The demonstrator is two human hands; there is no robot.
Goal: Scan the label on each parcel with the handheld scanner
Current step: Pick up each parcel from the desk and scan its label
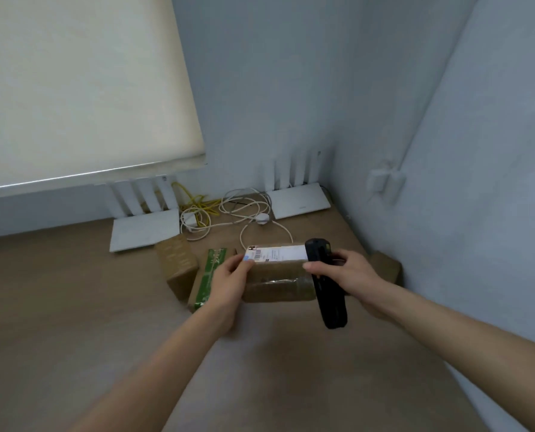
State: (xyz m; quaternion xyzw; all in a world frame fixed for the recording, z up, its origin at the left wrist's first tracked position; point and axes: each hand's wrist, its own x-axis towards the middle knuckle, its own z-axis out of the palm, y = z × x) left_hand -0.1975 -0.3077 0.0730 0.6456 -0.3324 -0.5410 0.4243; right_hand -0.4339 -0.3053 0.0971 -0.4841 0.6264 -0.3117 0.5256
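Observation:
A brown cardboard parcel (277, 280) is held between my two hands above the table. On its top face lies a white shipping label (275, 254) with a barcode near the left end. My left hand (229, 275) grips the parcel's left end, thumb on the label's corner. My right hand (350, 269) holds the black handheld scanner (327, 285) against the parcel's right end, fingers curled round it. A parcel with green tape (210, 275) lies behind my left hand, and a plain brown parcel (177, 265) stands to its left.
Two white routers (143, 229) (300, 199) with upright antennas stand at the back of the brown table (73, 307), with white and yellow cables (229, 210) tangled between them. Another brown box (386, 266) sits by the right wall. A roller blind hangs at the upper left.

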